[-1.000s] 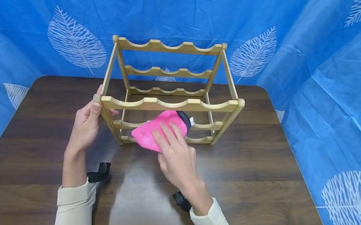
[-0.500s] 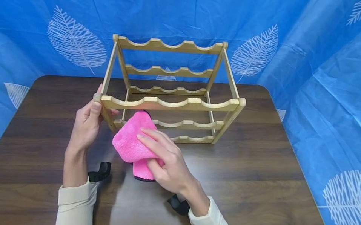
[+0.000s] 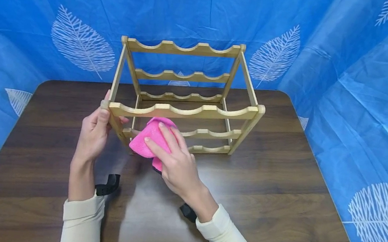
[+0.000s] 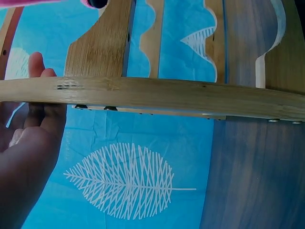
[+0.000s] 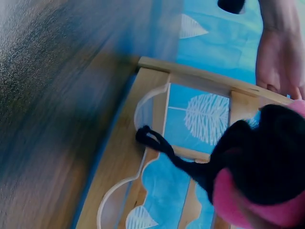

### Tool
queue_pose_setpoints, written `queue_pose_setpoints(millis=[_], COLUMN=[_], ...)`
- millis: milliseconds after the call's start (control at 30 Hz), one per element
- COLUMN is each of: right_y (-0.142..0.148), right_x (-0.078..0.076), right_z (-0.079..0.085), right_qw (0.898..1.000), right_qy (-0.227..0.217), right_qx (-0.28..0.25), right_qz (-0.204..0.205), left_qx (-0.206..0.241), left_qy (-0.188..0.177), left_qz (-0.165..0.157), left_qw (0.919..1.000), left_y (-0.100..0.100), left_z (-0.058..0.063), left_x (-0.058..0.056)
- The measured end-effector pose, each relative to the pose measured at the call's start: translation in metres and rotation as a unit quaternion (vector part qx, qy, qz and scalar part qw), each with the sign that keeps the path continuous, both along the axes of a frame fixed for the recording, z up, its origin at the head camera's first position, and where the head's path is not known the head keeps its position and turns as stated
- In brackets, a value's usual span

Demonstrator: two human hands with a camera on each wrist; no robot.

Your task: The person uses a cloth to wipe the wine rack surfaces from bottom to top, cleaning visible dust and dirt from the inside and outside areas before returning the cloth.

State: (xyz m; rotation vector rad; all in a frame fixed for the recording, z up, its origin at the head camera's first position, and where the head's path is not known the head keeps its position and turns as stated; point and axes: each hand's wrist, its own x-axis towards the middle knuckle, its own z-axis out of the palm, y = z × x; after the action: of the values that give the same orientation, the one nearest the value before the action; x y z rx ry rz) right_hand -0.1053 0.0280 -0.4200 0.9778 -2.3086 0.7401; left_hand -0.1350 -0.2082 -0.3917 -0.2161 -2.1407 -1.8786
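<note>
A light wooden wine rack [image 3: 184, 113] with scalloped rails stands upright on the dark wooden table [image 3: 274, 180]. My left hand [image 3: 92, 134] grips its front left corner post near the top, thumb in front. The left wrist view has that post [image 4: 157, 95] running across, with the hand's fingers around it. In my right hand [image 3: 180, 168] is a fluffy pink cloth [image 3: 147, 141], bunched just below the front top rail, by the rack's left part. The right wrist view shows the cloth's black edging [image 5: 267, 152] and hanging black loop [image 5: 183, 164]; the fingers there are mostly hidden.
A blue curtain [image 3: 208, 12] with white leaf prints hangs behind and to the right of the table. Black camera mounts [image 3: 107, 185] sit on both wrists. The rack's far rails [image 3: 181, 76] stand near the table's back edge.
My right hand has carried the pink cloth left along the rack's front, dipped below the rail, then risen slightly toward it. The left hand and rack stay practically in place.
</note>
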Motion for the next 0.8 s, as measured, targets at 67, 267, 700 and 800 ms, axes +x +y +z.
queue_pose_setpoints(millis=[67,267,700,800], right_y=[-0.002,-0.011,-0.031,-0.030], right_x=[0.000,-0.002,-0.010,-0.012], right_z=[-0.002,-0.004,-0.010,-0.014], right_qw=[0.998,0.988,0.982,0.978], right_qy=[-0.007,-0.045,0.062,0.085], right_qx=[0.056,0.131,0.147,0.148], right_qz=[-0.034,-0.067,-0.103,-0.118], left_qx=[-0.007,-0.004,0.009,-0.003], left_qy=[0.005,0.010,0.013,0.019], left_qz=[0.002,-0.001,0.000,0.000], left_qw=[1.0000,0.9999,0.9999,0.9998], left_y=[0.000,0.000,-0.002,-0.001], left_z=[0.000,-0.001,-0.001,-0.001], left_x=[0.000,0.001,0.000,0.000])
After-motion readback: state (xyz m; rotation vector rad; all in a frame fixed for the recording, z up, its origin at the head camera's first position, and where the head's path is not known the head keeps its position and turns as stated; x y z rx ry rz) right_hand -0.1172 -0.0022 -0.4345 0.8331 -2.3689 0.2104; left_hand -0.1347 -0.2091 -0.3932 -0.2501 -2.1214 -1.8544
